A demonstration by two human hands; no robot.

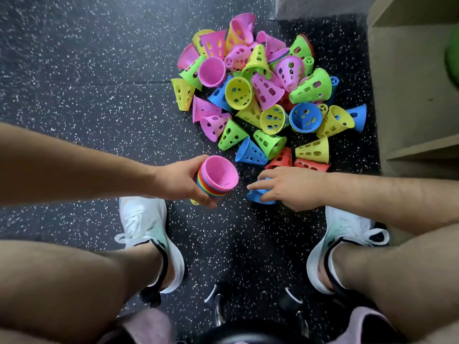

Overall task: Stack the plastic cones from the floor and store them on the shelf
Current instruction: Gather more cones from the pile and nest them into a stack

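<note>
Knees, white sneakers (146, 227) up front. Our L hand (181, 181) grips nested cone stack (216, 180); R hand (290, 187) over blue cone (260, 196), grip unclear. Big pile (260, 95) left, none on shelf (409, 95) yet.

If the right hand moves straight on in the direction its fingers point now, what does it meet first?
The right hand, gripping a blue cone, points toward the stack of cones in the left hand. It would probably meet that stack first, though depth is unclear.
</note>
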